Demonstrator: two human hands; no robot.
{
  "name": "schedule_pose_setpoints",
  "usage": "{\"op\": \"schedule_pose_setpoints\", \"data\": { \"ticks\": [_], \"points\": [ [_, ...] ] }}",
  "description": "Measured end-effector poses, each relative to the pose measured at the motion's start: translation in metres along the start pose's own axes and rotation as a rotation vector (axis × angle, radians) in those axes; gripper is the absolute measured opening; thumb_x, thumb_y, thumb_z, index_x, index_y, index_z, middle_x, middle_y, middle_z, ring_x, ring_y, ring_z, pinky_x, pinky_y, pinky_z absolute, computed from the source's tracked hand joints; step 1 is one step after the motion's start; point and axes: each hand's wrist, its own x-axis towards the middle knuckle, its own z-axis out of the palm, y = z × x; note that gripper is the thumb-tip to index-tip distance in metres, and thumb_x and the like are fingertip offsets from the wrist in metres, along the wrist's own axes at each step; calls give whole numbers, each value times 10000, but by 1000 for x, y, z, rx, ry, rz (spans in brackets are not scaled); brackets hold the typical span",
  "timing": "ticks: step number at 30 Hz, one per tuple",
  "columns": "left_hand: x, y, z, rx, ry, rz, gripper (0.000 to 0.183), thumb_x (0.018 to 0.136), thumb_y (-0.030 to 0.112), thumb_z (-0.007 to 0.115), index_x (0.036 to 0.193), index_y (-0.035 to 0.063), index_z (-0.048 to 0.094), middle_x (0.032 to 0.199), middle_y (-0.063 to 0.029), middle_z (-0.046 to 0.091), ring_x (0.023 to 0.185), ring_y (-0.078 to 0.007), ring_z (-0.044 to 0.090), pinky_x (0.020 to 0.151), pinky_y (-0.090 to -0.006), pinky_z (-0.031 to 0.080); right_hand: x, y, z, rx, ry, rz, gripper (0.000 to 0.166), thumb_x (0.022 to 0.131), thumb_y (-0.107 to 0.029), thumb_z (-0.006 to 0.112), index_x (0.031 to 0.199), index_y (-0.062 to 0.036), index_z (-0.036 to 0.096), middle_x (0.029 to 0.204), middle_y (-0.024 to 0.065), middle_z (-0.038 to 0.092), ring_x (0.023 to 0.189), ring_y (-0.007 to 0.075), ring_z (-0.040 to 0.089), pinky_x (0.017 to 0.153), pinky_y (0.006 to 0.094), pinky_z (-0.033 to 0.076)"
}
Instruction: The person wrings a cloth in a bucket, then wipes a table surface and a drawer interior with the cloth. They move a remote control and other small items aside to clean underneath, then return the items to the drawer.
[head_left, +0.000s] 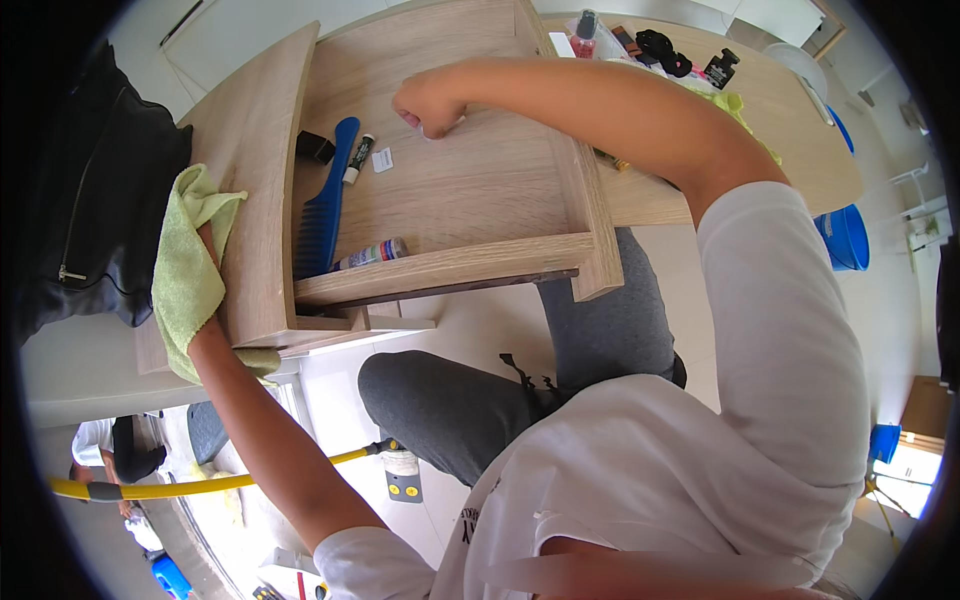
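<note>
My right hand is curled low over the bottom of an open wooden drawer. A small pale bit shows by its fingertips; what it is cannot be made out. A light green cloth is bunched around my left hand, at the cabinet top, hiding most of the fingers. Inside the drawer, left of my right hand, lie a blue wide-tooth comb, a lip balm tube, a small white tag and a black box. A small cylindrical container rests by the drawer's near wall.
A black leather bag stands at the left. On the wooden tabletop at right are a pink spray bottle, black hair ties and a black bottle. A blue bucket stands beyond. A yellow pole crosses lower left, near another person.
</note>
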Motion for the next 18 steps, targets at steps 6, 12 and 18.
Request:
{"op": "schedule_pose_setpoints", "data": {
  "ticks": [6,12,18],
  "points": [
    [3,1,1,25,-21,28,419,863,405,440,1185,144,501,1115,-122,561,1028,-314,523,847,-381,420,31,-8,-12,267,59,-367,224,684,-78,585,903,-37,567,761,94,585,744,255,565,629,362,434],
    [7,7,0,-28,-39,36,418,874,398,415,1199,145,486,1119,-133,554,1018,-322,527,840,-392,423,56,-13,7,-30,189,-514,285,717,-115,591,996,-58,573,803,119,596,819,296,567,695,389,439],
    [5,7,-3,-75,-42,17,420,875,399,418,1195,136,489,1125,-131,553,1031,-318,520,851,-383,418,44,-24,1,-135,-7,-296,242,750,-161,577,970,-61,584,840,135,604,837,300,568,695,395,443]
  ]
}}
